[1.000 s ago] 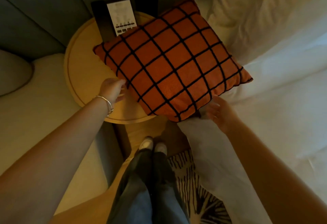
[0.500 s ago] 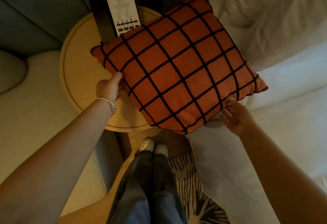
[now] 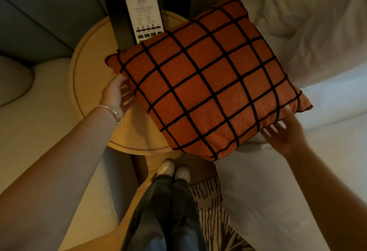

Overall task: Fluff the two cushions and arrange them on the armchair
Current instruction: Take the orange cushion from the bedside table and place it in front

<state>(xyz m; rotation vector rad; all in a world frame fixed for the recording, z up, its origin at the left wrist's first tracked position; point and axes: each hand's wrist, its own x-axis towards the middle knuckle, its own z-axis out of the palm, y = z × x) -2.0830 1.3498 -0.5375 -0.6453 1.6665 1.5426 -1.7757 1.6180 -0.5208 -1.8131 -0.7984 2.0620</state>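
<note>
So the square orange woven cushion with the black grid lines [image 3: 206, 84] is up in the air over the round pale wooden side table [image 3: 89, 76] and the edge of the white bed [image 3: 278, 181], with the left hand [image 3: 117, 94] cupped loosely around its left edge and the right hand [image 3: 282, 131] spread under the near right corner. It looks light and squishy, so opposite edges seem like the best grip for plumping. The fingers underneath are hidden, only part of the cream armchair [image 3: 25, 121] on the left shows, and I can't spot the second cushion for sure.
</note>
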